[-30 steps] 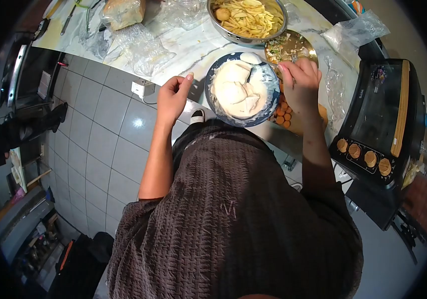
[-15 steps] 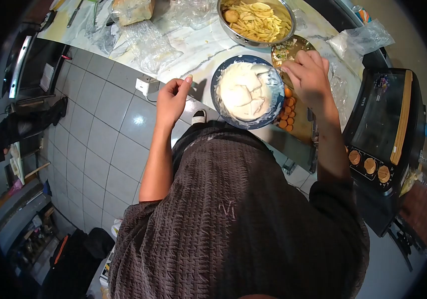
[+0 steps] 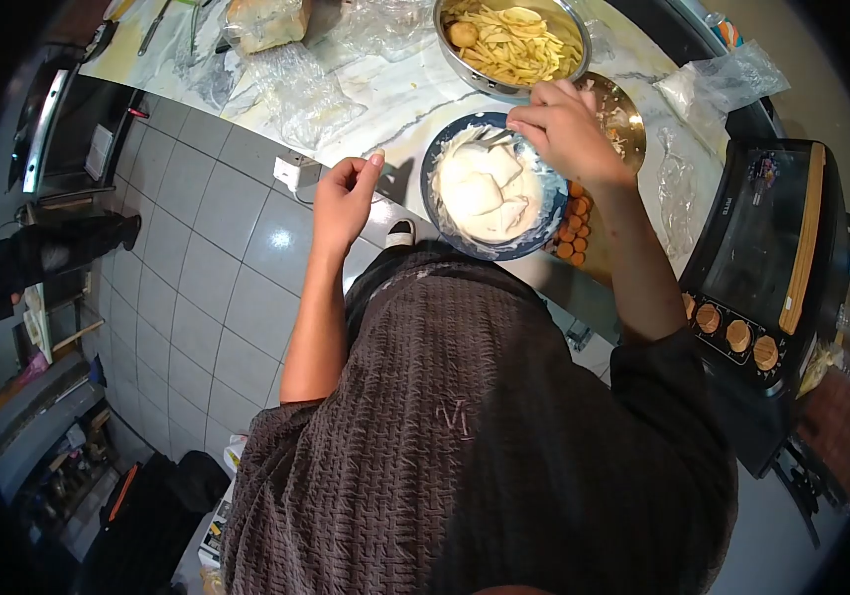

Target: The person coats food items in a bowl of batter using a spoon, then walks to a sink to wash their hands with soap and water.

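Marble counter (image 3: 400,99): right hand (image 3: 564,129) pinches spoon (image 3: 492,137), pointing left into bowl (image 3: 489,246).

A steel bowl of fries (image 3: 514,45), crumpled plastic bags (image 3: 291,84) and a black countertop oven (image 3: 767,238) surround the marble counter (image 3: 395,99).
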Available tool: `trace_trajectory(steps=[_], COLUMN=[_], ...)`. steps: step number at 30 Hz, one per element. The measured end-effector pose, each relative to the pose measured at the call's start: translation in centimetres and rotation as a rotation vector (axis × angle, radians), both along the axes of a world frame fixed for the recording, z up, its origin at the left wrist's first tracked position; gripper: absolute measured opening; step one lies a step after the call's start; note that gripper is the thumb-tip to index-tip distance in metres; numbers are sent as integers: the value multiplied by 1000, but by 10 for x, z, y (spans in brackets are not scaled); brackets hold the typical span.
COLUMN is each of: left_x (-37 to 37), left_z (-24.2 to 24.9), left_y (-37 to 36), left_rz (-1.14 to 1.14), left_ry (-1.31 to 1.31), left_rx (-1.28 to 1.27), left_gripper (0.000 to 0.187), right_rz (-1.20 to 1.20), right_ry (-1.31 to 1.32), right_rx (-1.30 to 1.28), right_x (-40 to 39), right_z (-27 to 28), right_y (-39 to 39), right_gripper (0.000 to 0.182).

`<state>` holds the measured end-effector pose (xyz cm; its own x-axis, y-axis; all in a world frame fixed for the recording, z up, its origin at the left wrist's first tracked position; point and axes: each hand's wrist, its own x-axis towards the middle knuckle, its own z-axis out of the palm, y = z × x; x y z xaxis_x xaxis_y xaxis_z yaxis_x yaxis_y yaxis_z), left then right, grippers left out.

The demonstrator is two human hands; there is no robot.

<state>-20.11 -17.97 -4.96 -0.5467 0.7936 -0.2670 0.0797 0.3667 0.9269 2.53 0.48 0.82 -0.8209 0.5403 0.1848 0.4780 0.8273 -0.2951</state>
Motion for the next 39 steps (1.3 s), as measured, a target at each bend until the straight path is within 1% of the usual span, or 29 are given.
trace_trajectory(steps=[1,5,7,11,13,14,17,18,20,21,23,24,26,34,36,39], left_x=[0,-1,-1,0,1,1,3,4,7,8,10,11,12,15,16,17], left_z=[-1,-2,1,5,4,3,1,1,3,4,0,-1,-2,0,0,-3], left_y=[0,2,3,7,9,10,15,17,20,22,25,28,31,43,45,45], left_rz=[0,1,-2,0,-6,-8,-34,-50,-63,-70,-89,-102,-119,-176,-183,-200], left_ry=[1,14,23,39,43,46,49,50,39,28,26,24,23,47,54,44], left_rx=[-1,24,18,18,19,25,43,54,50,47,55,61,60,55,48,68], left_gripper=[34,35,35,35,35,35,35,35,35,35,35,35,35,35,35,35], right_rz=[0,4,-12,-40,-118,-124,-152,-158,-236,-242,-181,-188,-204,-246,-340,-274], right_ry=[-30,-36,43,95,212,213,351,352,363,364,388,388,319,330,340,319], right_rx=[-58,-139,-196,-209,-309,-308,-222,-221,-83,-81,160,163,300,335,333,324], right_x=[-1,3,6,19,27,32,47,51,59,62,66,68,69,70,69,67], right_z=[-3,-21,-26,-23,-18,-13,4,8,15,14,10,12,15,0,-5,-7], right_y=[0,8,10,10,9,8,1,-3,-12,-16,-25,-30,-40,-57,-59,-62], right_gripper=[15,17,18,17,18,18,14,14,11,11,8,8,7,10,11,12])
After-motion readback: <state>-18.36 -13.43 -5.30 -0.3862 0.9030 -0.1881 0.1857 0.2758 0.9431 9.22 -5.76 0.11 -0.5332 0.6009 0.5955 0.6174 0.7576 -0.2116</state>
